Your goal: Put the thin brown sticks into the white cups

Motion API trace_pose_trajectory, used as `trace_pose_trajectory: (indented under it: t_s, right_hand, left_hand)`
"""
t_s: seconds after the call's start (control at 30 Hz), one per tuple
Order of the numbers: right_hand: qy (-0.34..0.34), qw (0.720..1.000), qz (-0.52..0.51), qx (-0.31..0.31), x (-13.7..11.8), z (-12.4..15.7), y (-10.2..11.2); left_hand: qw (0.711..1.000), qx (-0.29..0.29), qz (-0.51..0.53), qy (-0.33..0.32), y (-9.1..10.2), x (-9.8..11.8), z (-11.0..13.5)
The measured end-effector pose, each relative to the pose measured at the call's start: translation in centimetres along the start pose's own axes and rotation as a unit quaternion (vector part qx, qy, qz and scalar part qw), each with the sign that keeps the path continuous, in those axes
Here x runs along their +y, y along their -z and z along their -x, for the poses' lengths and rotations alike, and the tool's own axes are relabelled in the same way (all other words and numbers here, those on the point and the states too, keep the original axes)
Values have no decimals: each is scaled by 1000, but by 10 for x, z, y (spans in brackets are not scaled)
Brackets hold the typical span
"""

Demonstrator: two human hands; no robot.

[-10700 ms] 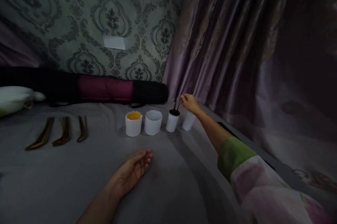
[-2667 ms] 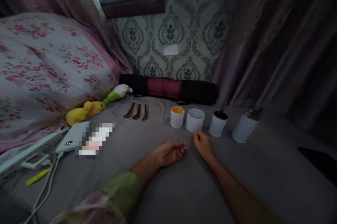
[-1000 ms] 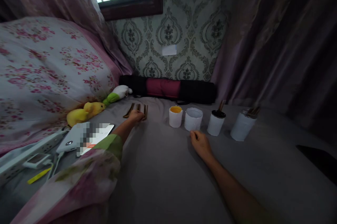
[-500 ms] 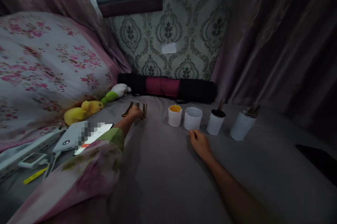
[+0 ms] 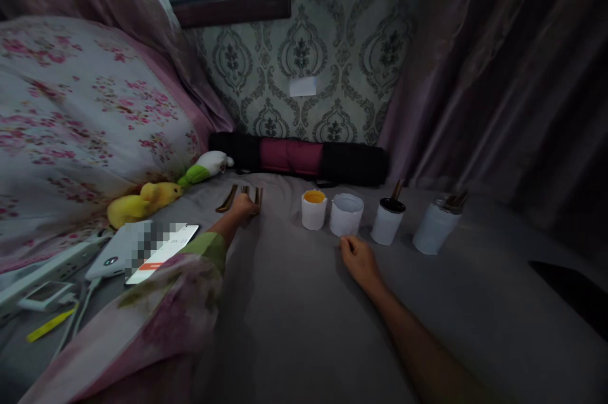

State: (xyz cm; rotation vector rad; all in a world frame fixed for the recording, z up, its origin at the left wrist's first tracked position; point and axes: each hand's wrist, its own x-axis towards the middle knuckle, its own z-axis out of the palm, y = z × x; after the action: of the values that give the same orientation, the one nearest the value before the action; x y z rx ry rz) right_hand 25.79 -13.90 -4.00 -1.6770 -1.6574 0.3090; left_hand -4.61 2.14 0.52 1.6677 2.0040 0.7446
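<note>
My left hand (image 5: 243, 206) is at the far left, over thin brown sticks lying in small groups on the grey sheet. One group of sticks (image 5: 228, 199) lies left of it, a second (image 5: 245, 189) shows just behind it, and another (image 5: 259, 196) touches its right side. Its fingers look curled, but what they hold is hidden. My right hand (image 5: 360, 258) rests closed on the sheet, nothing visible in it, just in front of a white open container (image 5: 346, 219). Left of that stands a white container with a yellow inside (image 5: 313, 213).
Two white-wrapped containers holding brown sticks, one black-topped (image 5: 388, 225) and one larger (image 5: 434, 231), stand at right. A black-and-maroon roll (image 5: 294, 158) lies along the wall. Left are plush toys (image 5: 145, 200), a lit phone (image 5: 164, 256), a power strip (image 5: 45, 277) and cables.
The view has shifted slightly, moving things a little to the left. My left hand stays at the sticks, and my right hand keeps its closed pose by the containers.
</note>
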Motion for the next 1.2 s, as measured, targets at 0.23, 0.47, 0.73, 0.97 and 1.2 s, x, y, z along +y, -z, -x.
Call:
trace_pose_trajectory:
  t_s: [0.23,0.47,0.73,0.97,1.2]
  right_hand:
    - [-7,1000,0,-3,1,-1,-1]
    - [-20,1000,-2,-15,-1,-1,1]
    - [-17,1000,-4,-7,0,-1,0]
    - [-19,1000,-4,-11,0,-2,-1]
    - [-17,1000,9,-17,-2,-1,1]
  left_hand:
    - [995,21,-87,49,-4,2,-6]
    - [994,16,-92,61,-6,1,-7]
    - [994,-2,-80,68,-2,6,0]
    - [993,-12,-91,67,-3,5,-4]
    - [991,4,-123,58,-4,-1,-10]
